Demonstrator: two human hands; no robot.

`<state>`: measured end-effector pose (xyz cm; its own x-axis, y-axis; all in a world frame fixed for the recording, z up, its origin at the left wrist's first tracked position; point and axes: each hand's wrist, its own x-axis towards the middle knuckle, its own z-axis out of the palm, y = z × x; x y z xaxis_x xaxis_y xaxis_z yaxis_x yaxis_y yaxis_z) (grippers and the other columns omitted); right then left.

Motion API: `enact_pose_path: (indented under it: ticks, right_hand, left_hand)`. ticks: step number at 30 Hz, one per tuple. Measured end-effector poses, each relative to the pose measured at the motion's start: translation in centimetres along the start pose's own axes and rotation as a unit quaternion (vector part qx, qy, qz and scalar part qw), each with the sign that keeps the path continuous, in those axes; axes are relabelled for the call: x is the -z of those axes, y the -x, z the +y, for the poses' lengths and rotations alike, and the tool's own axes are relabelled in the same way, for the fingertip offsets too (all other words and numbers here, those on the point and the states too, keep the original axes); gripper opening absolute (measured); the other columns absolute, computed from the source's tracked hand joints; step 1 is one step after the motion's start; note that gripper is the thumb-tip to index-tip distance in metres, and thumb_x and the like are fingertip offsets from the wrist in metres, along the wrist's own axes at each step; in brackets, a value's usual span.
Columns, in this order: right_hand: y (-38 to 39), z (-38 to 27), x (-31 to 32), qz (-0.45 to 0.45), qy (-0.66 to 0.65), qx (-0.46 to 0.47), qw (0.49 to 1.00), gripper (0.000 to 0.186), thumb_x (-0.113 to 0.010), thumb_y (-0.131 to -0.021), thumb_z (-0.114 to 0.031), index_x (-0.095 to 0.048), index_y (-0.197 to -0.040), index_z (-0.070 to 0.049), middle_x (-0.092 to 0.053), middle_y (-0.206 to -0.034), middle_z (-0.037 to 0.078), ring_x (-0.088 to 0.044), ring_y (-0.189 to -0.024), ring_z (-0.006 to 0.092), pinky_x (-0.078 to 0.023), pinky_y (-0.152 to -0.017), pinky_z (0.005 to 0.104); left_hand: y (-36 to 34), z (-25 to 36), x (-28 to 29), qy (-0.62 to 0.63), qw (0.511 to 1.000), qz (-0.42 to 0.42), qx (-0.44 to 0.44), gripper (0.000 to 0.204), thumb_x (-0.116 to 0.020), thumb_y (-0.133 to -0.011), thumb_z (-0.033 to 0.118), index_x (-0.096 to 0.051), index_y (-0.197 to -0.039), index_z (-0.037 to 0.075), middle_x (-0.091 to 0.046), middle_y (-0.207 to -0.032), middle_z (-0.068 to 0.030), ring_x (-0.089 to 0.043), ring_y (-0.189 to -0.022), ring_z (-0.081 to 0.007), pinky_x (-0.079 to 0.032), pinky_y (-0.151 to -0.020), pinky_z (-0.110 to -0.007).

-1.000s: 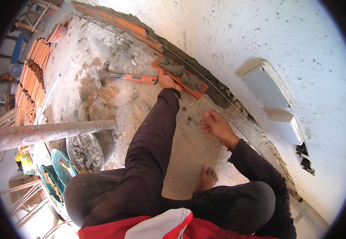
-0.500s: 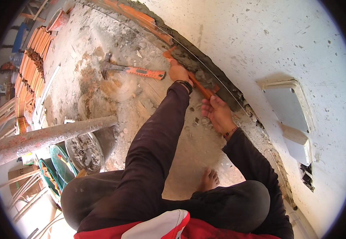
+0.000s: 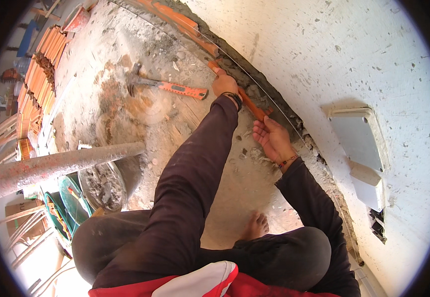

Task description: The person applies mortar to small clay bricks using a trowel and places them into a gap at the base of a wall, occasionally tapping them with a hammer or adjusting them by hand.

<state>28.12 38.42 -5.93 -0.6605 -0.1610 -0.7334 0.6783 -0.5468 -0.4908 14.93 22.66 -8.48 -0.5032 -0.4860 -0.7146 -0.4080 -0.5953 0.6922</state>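
Note:
Both of my hands are at a long orange clay tile strip (image 3: 251,105) that lies along the foot of the white wall, at the wet grey mortar (image 3: 247,78). Toward its far end my left hand (image 3: 224,85) is closed over it, the thumb lying forward along the strip. At the near end my right hand (image 3: 275,141) pinches the tip between thumb and fingers, the other fingers curled. A taut white string (image 3: 264,92) runs just above the mortar, on the wall side of the strip. An orange-handled hammer (image 3: 175,89) lies on the floor, left of my left hand.
More orange strips (image 3: 180,21) sit in mortar farther along the wall. Stacked orange tiles (image 3: 39,84) stand at the left. A round pole (image 3: 66,161) crosses above a mortar tub (image 3: 103,188) beside my left knee. A grey cover plate (image 3: 356,136) projects from the wall.
The strip has shifted slightly toward the mortar and wall, and more of its orange surface shows. My left hand has moved a little farther away with it; the right stays at the near end.

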Motion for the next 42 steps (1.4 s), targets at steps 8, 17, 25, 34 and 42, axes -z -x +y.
enact_pose_path:
  ticks: [8, 17, 25, 34, 42]
  right_hand:
    - [-0.7, -0.7, 0.3, -0.004, -0.030, -0.024, 0.999, 0.027, -0.055, -0.099, -0.028, -0.061, -0.101, -0.002, -0.065, -0.091, 0.007, -0.062, -0.080, 0.0175, -0.052, -0.073, 0.0338]
    - [-1.4, -1.6, 0.7, -0.014, -0.101, -0.042, 0.994, 0.025, -0.054, -0.099, -0.027, -0.061, -0.101, -0.003, -0.065, -0.088, 0.006, -0.062, -0.076, 0.0176, -0.052, -0.070, 0.0339]
    - [-1.5, -2.2, 1.3, -0.013, -0.088, -0.040, 0.995, 0.029, -0.054, -0.099, -0.033, -0.061, -0.102, -0.005, -0.064, -0.087, 0.004, -0.061, -0.076, 0.0155, -0.052, -0.071, 0.0328]
    - [0.8, -1.8, 0.7, -0.052, -0.021, -0.027, 0.998, 0.037, -0.047, -0.102, -0.038, -0.061, -0.104, -0.004, -0.064, -0.086, 0.004, -0.061, -0.077, 0.0174, -0.051, -0.071, 0.0332]
    - [6.0, -0.3, 0.4, -0.057, 0.083, -0.068, 0.993, 0.028, -0.044, -0.102, -0.027, -0.061, -0.104, -0.004, -0.064, -0.086, 0.005, -0.061, -0.076, 0.0168, -0.050, -0.070, 0.0314]
  left_hand:
    - [-0.9, -0.5, -0.7, -0.045, 0.997, 0.010, -0.060, 0.059, -0.052, -0.095, 0.054, -0.061, -0.104, -0.003, -0.058, -0.097, -0.0104, -0.053, -0.082, -0.0210, -0.045, -0.073, -0.037]
    - [2.0, -3.5, 1.6, 0.004, 0.984, -0.136, -0.111, 0.041, -0.046, -0.103, 0.039, -0.057, -0.122, 0.005, -0.059, -0.094, -0.0051, -0.053, -0.079, -0.0161, -0.045, -0.065, -0.032]
    - [4.8, -2.7, 1.8, -0.051, 0.971, -0.219, -0.086, 0.048, -0.045, -0.104, 0.023, -0.032, -0.151, 0.021, -0.053, -0.126, -0.0050, -0.057, -0.109, -0.0191, -0.054, -0.085, -0.040]
    - [3.5, -3.0, 1.3, -0.106, 0.963, -0.210, -0.130, 0.052, -0.049, -0.102, 0.018, -0.031, -0.149, 0.007, -0.060, -0.112, -0.0087, -0.063, -0.093, -0.0185, -0.057, -0.074, -0.035]
    - [1.0, -4.9, 0.4, -0.177, 0.951, -0.148, -0.205, 0.056, -0.054, -0.098, 0.021, -0.036, -0.145, -0.004, -0.058, -0.128, -0.0258, -0.056, -0.119, -0.0369, -0.045, -0.097, -0.037]
